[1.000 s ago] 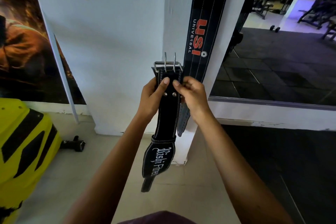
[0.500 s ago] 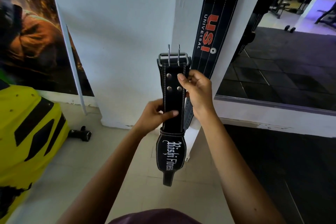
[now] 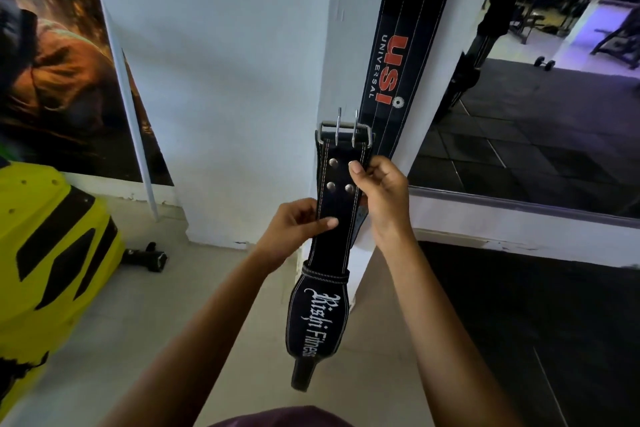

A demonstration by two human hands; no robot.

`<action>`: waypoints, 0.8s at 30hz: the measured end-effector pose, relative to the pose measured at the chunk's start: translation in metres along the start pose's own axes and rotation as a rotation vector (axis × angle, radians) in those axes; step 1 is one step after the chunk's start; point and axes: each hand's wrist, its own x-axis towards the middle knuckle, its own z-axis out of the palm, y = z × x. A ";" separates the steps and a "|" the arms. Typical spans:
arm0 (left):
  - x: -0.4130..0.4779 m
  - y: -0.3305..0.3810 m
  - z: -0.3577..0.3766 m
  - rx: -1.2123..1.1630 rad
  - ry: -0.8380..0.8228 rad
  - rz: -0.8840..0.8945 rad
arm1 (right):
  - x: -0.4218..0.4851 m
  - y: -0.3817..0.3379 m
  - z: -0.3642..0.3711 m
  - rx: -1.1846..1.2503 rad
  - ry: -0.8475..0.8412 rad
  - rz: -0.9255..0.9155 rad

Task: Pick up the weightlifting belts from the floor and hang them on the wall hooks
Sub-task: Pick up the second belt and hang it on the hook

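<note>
Nearest at centre, black weightlifting belt (image 3: 334, 218) held upright, buckle on top, left hand (image 3: 294, 229) pinching its left edge, right hand (image 3: 382, 191) pinching its right edge higher up, just behind, USI belt (image 3: 398, 55) hanging on white pillar (image 3: 349, 45).

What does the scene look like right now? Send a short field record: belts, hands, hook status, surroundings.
held belt: black leather belt, upright, buckle at top, white lettered end hanging down
left hand: left hand pinching the belt's left edge below the rivets
right hand: right hand gripping its right edge beside the rivets
hung belt: USI belt already hanging along the white pillar
hook: not visible
task state: held belt not yet hung
surroundings: yellow machine at left, small dumbbell on the floor, mirror at right
</note>
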 end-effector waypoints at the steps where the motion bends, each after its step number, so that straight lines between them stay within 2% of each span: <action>1: -0.006 -0.012 0.001 0.076 -0.012 -0.015 | 0.001 0.002 -0.003 -0.007 0.009 0.008; 3: -0.016 -0.031 0.004 0.188 -0.019 -0.046 | 0.001 0.005 -0.008 0.007 0.014 0.010; 8: -0.014 -0.026 0.001 0.244 0.007 -0.046 | -0.002 0.007 -0.005 0.001 -0.008 0.017; 14: 0.011 0.061 0.005 -0.088 0.252 0.228 | 0.001 -0.004 0.002 0.015 -0.100 -0.014; 18: 0.024 0.080 0.002 -0.159 0.218 0.280 | 0.010 -0.013 0.001 0.051 -0.145 -0.068; 20: 0.028 0.080 0.001 -0.123 0.209 0.245 | 0.017 -0.016 -0.003 0.023 -0.148 -0.053; 24: 0.034 0.079 0.004 0.087 0.392 0.225 | 0.021 -0.017 -0.009 0.070 -0.074 0.024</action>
